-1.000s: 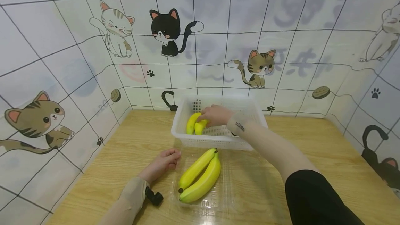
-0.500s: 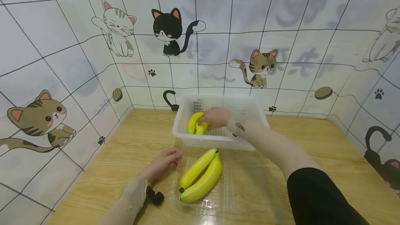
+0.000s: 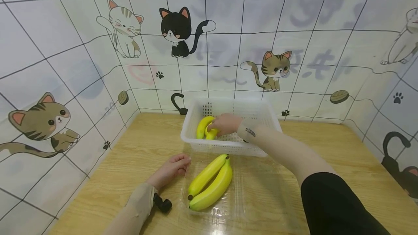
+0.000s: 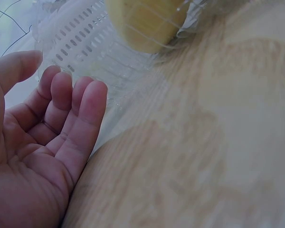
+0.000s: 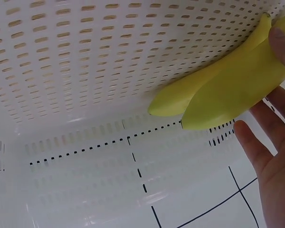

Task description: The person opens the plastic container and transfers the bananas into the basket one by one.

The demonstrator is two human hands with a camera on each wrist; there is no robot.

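In the head view my right hand (image 3: pixel 227 124) reaches into a white perforated basket (image 3: pixel 258 149). There it grips a yellow banana (image 5: pixel 237 85), with the thumb on one side and fingers on the other in the right wrist view. A second banana (image 3: pixel 202 128) lies right beside it, against the basket's left side. My left hand (image 3: pixel 171 170) rests on the table, fingers loosely curled and nothing in them. Its fingertips are right at the left edge of a clear plastic box (image 3: pixel 225 206). Inside that box lie two more bananas (image 3: pixel 213 191), side by side and slanted.
The wooden table (image 3: pixel 130 148) meets a cat-patterned wall (image 3: pixel 222 46) behind the basket. A clear plastic flap (image 3: pixel 261 191) spreads to the right of the bananas in the box. A small black device (image 3: pixel 162 204) sits at my left wrist.
My right hand has sunk slightly lower in the basket, its fingers farther over the banana there. The view has shifted a little. My left hand stays at the clear box's edge.
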